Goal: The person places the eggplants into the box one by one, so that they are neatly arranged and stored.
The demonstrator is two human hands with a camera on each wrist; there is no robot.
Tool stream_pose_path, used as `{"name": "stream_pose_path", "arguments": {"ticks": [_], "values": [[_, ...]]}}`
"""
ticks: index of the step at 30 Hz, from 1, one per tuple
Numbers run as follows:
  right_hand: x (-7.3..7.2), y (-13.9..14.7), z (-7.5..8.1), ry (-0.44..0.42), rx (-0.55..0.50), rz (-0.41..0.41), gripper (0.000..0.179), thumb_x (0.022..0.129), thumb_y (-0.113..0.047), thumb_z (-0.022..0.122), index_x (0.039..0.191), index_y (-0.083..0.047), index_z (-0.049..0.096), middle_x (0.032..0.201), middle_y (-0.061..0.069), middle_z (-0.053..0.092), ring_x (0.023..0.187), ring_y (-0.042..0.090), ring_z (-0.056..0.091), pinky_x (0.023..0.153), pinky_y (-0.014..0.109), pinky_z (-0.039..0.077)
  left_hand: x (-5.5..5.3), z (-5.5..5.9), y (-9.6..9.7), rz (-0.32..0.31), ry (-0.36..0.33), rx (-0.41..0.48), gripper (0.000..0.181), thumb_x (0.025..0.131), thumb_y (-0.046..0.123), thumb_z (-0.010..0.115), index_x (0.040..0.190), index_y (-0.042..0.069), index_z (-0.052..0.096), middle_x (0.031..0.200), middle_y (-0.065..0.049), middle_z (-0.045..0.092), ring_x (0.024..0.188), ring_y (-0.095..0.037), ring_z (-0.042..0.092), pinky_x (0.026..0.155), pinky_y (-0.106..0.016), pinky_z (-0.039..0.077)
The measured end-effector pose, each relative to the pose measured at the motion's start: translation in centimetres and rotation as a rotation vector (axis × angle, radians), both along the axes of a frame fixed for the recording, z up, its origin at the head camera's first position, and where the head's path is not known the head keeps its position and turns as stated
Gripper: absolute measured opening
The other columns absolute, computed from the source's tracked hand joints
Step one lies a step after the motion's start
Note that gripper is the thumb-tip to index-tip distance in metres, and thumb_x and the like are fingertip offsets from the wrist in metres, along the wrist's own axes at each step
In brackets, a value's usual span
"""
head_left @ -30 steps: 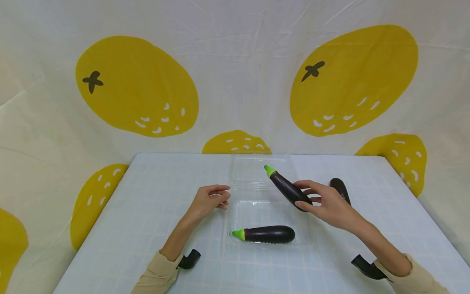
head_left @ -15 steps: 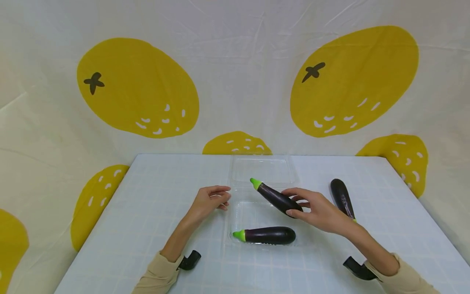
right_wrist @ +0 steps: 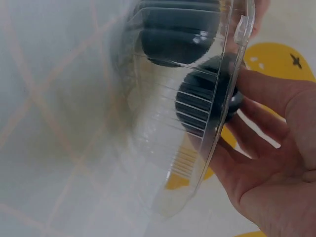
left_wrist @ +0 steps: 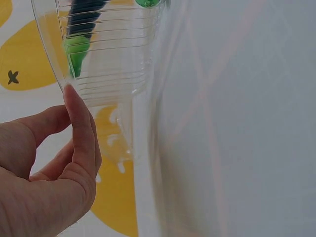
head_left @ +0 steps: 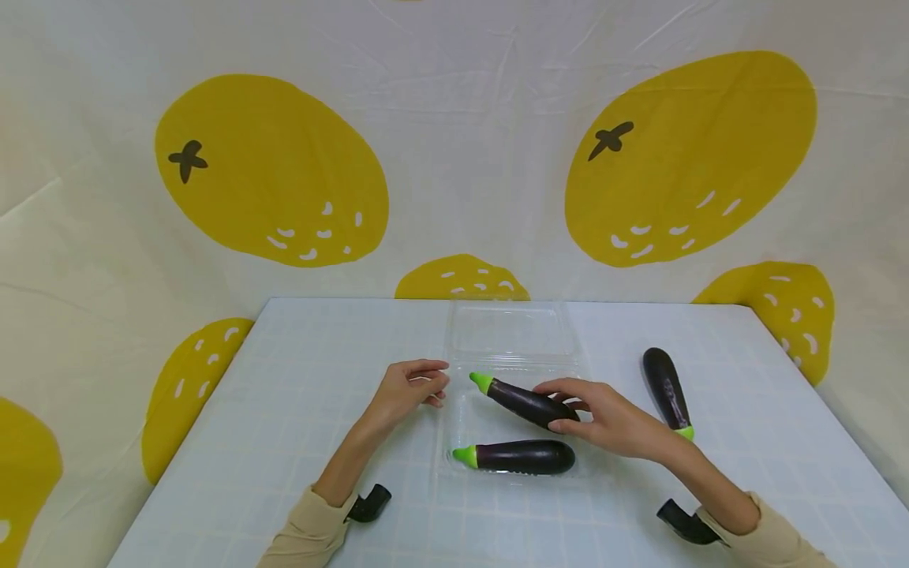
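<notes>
My right hand (head_left: 604,418) grips the rounded end of a dark eggplant (head_left: 529,404) with a green stem. This eggplant slants over the base of a clear plastic clamshell container (head_left: 465,418), its stem end pointing left. A second eggplant (head_left: 525,457) lies along the container's near side. In the right wrist view, the held eggplant (right_wrist: 197,101) shows through the clear wall, fingers and thumb around it. My left hand (head_left: 408,386) is at the container's left side, fingers loosely bent. In the left wrist view, a fingertip of the left hand (left_wrist: 64,153) meets the clear rim.
A third eggplant (head_left: 666,390) lies on the right part of the table, stem toward me. The container's lid (head_left: 513,327) is folded back toward the far table edge. Behind the table (head_left: 319,347) hangs a white cloth (head_left: 469,142) with yellow fruit prints.
My right hand has carried the eggplant left and down from above the container's right side into its base. The third eggplant has come out from behind that hand. My left hand stays put.
</notes>
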State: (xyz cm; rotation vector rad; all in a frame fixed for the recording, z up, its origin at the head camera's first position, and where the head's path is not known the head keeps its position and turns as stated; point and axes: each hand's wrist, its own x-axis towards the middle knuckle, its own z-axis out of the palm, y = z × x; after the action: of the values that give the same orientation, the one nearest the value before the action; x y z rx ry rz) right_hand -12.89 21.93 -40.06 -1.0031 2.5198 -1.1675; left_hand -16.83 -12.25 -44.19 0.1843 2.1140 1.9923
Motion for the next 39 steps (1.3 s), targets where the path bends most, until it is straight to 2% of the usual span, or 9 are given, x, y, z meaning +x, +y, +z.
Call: {"name": "stream_pose_path", "arguments": {"ticks": [16,27,32,39], "values": [[-0.3,-0.1,-0.2,0.009,0.083,0.109,0.043,0.101,-0.022,0.069,0.14,-0.008,0.06,0.137,0.006,0.064,0.119,0.024,0.062,0.098,0.043,0.056,-0.1,-0.1,-0.1,-0.016,0.007,-0.007,0.038,0.096,0.005,0.072,0.129,-0.012,0.063,0.1,-0.017,0.069,0.082,-0.033,0.072,0.071,-0.03,0.064],[-0.6,-0.2,-0.1,0.008,0.141,0.196,0.041,0.102,-0.019,0.067,0.14,-0.007,0.06,0.137,0.007,0.064,0.126,0.027,0.061,0.105,0.042,0.053,-0.1,-0.2,-0.1,-0.011,0.011,-0.019,0.038,0.096,0.005,0.072,0.129,-0.013,0.063,0.101,-0.019,0.069,0.079,-0.026,0.071,0.071,-0.029,0.063],[-0.8,-0.2,-0.1,-0.002,0.154,0.215,0.04,0.102,-0.018,0.067,0.14,-0.007,0.06,0.137,0.007,0.064,0.125,0.026,0.061,0.104,0.042,0.053,-0.1,-0.2,0.0,-0.012,0.011,-0.014,0.037,0.096,0.004,0.072,0.128,-0.013,0.064,0.099,-0.015,0.068,0.076,-0.019,0.07,0.071,-0.029,0.063],[-1.0,-0.2,-0.1,-0.024,0.17,0.235,0.04,0.102,-0.018,0.067,0.14,-0.007,0.06,0.137,0.008,0.064,0.123,0.025,0.061,0.103,0.043,0.054,-0.1,-0.1,0.0,-0.014,0.012,0.002,0.037,0.096,0.002,0.071,0.128,-0.014,0.063,0.099,-0.015,0.068,0.075,-0.016,0.07,0.07,-0.029,0.063]]}}
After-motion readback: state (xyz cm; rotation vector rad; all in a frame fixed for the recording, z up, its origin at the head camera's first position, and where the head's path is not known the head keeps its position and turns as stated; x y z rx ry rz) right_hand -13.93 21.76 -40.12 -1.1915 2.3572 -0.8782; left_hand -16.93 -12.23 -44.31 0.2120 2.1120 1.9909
